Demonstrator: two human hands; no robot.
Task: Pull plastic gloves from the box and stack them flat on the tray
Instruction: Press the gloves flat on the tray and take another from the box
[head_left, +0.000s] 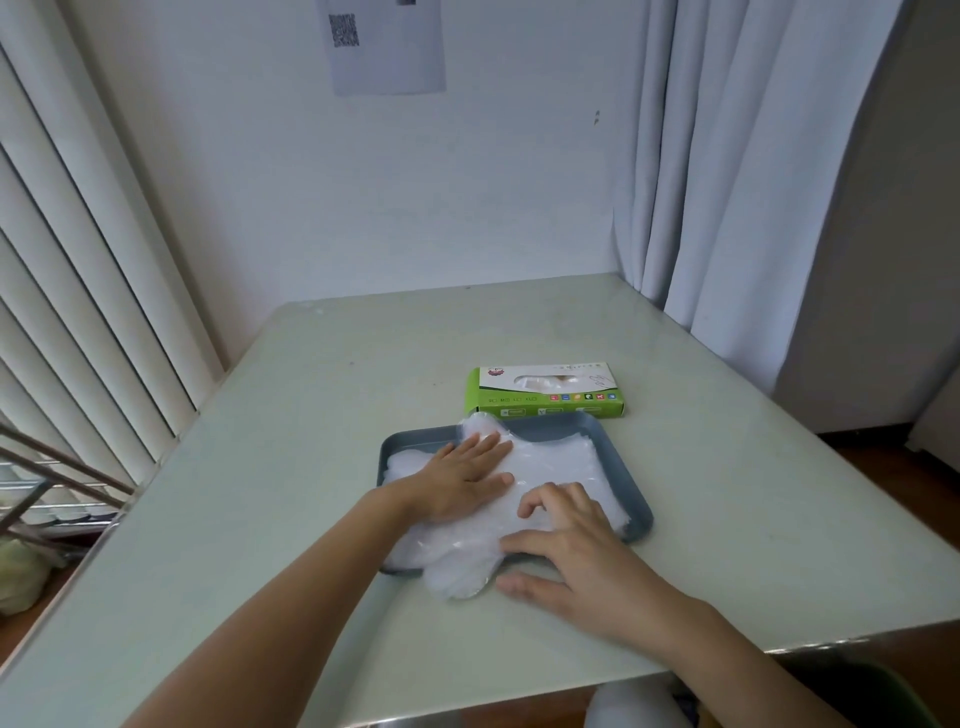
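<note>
Right hand (566, 551) is rested on stack of translucent plastic gloves (561, 462), fingers loosely bent, nothing gripped. Left hand (462, 478) is pressed flat, fingers straight. Stack is held in grey-blue rectangular tray (621, 478), overhanging near edge. Green-white cardboard box (545, 395) is set just behind.

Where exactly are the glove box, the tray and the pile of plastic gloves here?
glove box (550, 405): head view, on its green front side.
tray (621, 475): head view, on its bare right wall.
pile of plastic gloves (556, 462): head view, on its smooth far right part.
</note>
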